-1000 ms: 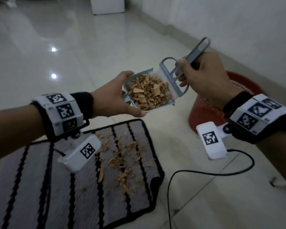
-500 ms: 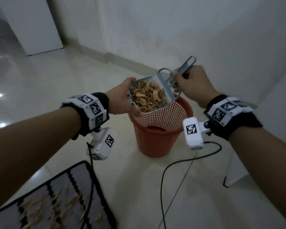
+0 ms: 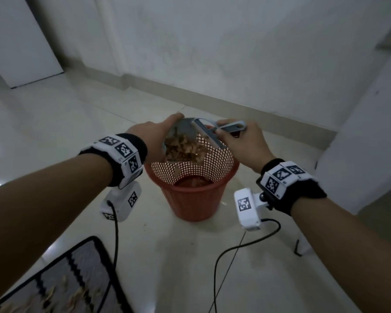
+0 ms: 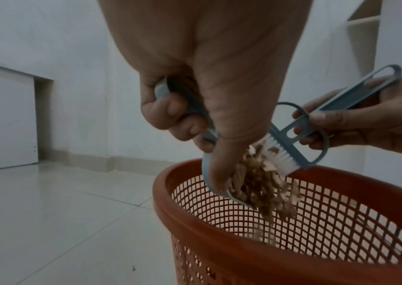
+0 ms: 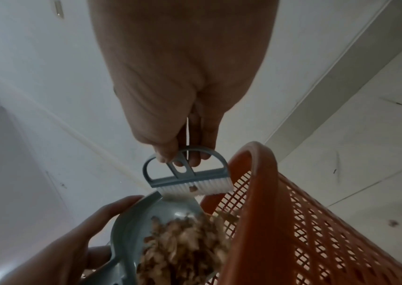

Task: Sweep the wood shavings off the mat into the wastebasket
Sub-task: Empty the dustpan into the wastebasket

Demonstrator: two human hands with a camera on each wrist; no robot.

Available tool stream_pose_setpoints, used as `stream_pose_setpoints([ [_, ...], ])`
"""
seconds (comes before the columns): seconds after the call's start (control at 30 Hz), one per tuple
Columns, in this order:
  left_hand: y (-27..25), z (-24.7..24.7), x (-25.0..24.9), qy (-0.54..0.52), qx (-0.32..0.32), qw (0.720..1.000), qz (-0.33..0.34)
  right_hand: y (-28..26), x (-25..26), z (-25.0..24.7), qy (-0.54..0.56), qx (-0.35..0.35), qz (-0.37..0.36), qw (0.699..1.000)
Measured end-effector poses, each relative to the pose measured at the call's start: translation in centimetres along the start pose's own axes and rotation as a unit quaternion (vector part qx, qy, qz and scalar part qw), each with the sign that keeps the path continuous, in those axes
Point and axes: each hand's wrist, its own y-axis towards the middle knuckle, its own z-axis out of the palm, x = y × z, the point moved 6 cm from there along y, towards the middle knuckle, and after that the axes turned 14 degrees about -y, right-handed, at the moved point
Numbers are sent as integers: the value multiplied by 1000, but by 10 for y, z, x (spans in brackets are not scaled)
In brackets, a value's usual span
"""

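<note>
My left hand (image 3: 154, 136) grips a small grey dustpan (image 3: 183, 132) and holds it tilted over the red mesh wastebasket (image 3: 194, 197). Brown wood shavings (image 3: 185, 150) slide off its lip and fall into the basket. My right hand (image 3: 242, 143) holds a grey hand brush (image 3: 215, 134) by its handle, its white bristles (image 5: 195, 188) at the upper end of the pan. The left wrist view shows my fingers (image 4: 168, 113) curled round the pan's handle, the thumb along its side. The striped mat (image 3: 61, 288), with more shavings (image 3: 59, 297) on it, lies at the bottom left.
A pale tiled floor (image 3: 54, 132) surrounds the basket, with a white wall (image 3: 212, 53) and skirting just behind it. White furniture (image 3: 359, 166) stands to the right. Black cables (image 3: 235, 249) trail across the floor beneath my wrists. A white door or panel (image 3: 16, 41) stands far left.
Both hands carried the full dustpan and brush from above the mat to over the wastebasket. The pan has tipped forward and the shavings now pour out.
</note>
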Motion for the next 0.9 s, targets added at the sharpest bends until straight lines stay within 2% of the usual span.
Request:
stream_pose_setpoints([
  [0.2,-5,-2,0,-13,-14,1000,-8,-8,7,13,-81,56,-48,994],
  [0.37,-8,-9,-2,-78,-16,996,-34,-5,23,8,-61,13,-71,996],
  [0.43,-8,-10,0,-104,-22,993,-47,-5,27,15,-55,36,-78,995],
  [0.53,-11,-14,12,-168,-50,981,-86,-5,23,26,-106,66,-76,989],
  [0.67,-18,-19,21,-192,-58,974,-109,-4,19,20,-77,10,-43,996],
  [0.73,-21,-18,21,-173,-47,977,-112,-5,27,20,-48,2,-59,997],
  [0.9,-23,-20,20,-169,-48,979,-103,-15,43,39,-43,90,-123,987],
])
